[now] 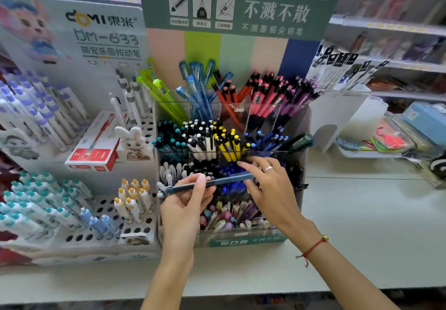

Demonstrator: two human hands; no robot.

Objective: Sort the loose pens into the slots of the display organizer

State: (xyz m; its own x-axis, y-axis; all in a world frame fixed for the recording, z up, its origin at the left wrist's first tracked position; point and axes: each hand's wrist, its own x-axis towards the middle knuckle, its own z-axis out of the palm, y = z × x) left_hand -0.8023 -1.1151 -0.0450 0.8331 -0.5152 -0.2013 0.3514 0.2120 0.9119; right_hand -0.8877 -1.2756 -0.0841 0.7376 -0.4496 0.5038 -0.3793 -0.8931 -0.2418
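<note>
1. L hand [187,201] pinches dark blue pen [210,183], held level over display organizer [299,129] front slots.
2. R hand [268,184] fingers relaxed, touching pen's far end.
3. Step: mid-placement. Next: tip pen upright, match slot w/ same colour.

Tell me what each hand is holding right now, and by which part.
The left hand pinches a slim dark blue pen near its middle. The right hand touches its far end with its fingers spread, no clear grip.
</note>
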